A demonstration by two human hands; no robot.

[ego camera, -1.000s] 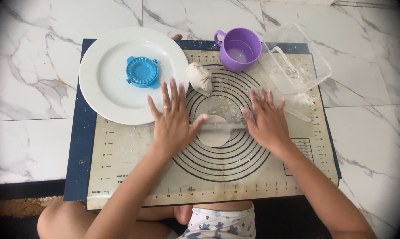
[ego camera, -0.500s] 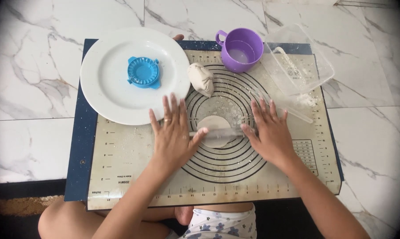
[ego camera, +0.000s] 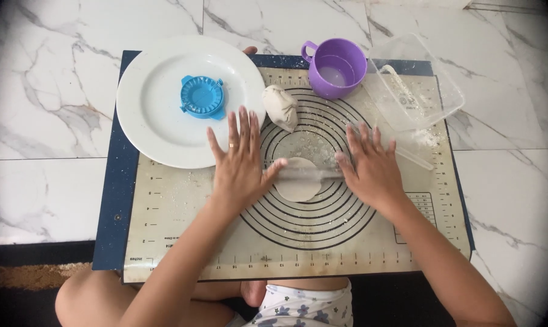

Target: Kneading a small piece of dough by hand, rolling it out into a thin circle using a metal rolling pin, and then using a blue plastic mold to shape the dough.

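Under our flat palms sat a thin rolling pin (ego camera: 307, 174), and we had both sets of fingers spread wide, not clamped on anything: left hand (ego camera: 240, 165) pressing one end, right hand (ego camera: 371, 168) the other. Right beneath the pin lay a small round of dough (ego camera: 298, 181), pretty much dead centre on the ringed baking mat (ego camera: 183, 242). Just above it sat a lump of dough (ego camera: 281, 106), touching the white plate (ego camera: 146, 115) with the blue dumpling press (ego camera: 202, 96) on it. Further up we had a purple cup (ego camera: 335, 66) and a clear plastic tub (ego camera: 416, 85), all on a marble floor (ego camera: 43, 121).
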